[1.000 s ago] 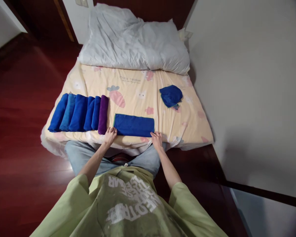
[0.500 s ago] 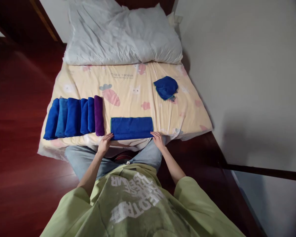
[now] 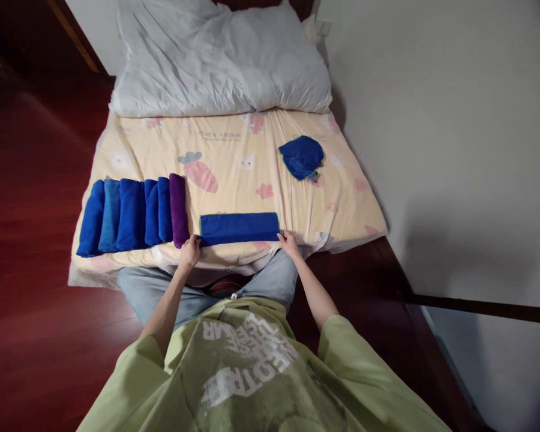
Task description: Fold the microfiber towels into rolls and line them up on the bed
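Note:
A blue towel (image 3: 239,227) with green edging lies near the front edge of the bed, its near edge folded over into a narrow strip. My left hand (image 3: 190,251) pinches the near left corner of this towel, close to the purple rolled towel (image 3: 178,210). At the opposite corner, my right hand (image 3: 288,244) is closed on the near right end. Left of the purple roll, several blue rolled towels (image 3: 132,213) stand in a row side by side. Farther back on the right, a crumpled blue cloth (image 3: 302,157) rests on the sheet.
A yellow patterned sheet (image 3: 234,174) covers the bed. A large pale pillow (image 3: 220,66) fills the far end. A grey wall (image 3: 441,132) runs along the right, and dark red floor (image 3: 31,252) lies to the left.
The towel's near edge has been turned away from me, so the blue piece is narrower front to back. Both hands have moved slightly forward with it.

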`<state>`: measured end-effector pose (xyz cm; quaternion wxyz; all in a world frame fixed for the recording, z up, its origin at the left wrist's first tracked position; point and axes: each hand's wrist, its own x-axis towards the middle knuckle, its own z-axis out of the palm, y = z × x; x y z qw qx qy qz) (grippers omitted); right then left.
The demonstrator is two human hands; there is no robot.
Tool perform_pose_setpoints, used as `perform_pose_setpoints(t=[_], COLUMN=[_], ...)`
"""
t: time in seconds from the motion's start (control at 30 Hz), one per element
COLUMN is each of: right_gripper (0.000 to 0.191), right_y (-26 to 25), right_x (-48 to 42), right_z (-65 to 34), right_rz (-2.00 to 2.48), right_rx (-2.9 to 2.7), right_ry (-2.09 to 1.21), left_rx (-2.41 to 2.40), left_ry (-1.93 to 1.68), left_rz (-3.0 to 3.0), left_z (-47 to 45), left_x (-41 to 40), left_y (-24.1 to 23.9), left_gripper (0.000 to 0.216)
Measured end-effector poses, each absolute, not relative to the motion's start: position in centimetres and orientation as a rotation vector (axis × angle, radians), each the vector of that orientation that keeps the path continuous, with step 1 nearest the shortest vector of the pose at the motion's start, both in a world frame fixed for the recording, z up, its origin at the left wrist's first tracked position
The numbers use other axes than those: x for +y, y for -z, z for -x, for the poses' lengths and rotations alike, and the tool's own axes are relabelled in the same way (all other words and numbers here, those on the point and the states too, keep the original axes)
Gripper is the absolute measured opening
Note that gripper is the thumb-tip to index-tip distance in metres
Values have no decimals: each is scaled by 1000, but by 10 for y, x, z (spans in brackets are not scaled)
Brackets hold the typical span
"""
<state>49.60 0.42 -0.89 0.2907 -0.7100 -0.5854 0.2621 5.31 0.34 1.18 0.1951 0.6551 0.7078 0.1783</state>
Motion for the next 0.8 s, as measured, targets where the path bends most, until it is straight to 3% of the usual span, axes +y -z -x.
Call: perform_pose_setpoints(t=[0.4,0.8], right_gripper=[40,29], right_y=[4,0], right_x=[15,18], right_z=[-495,-497], right_rz=[1954,1941], right_rx=[-1532,-1459], right_ry=[-723,-804], left_rx=[2029,2082], left_ry=[-406,-304], left_rz=[-1882,-1797], left_z=[-60,-62], left_x=[12,14], left_y=[-27,-25], left_gripper=[34,35])
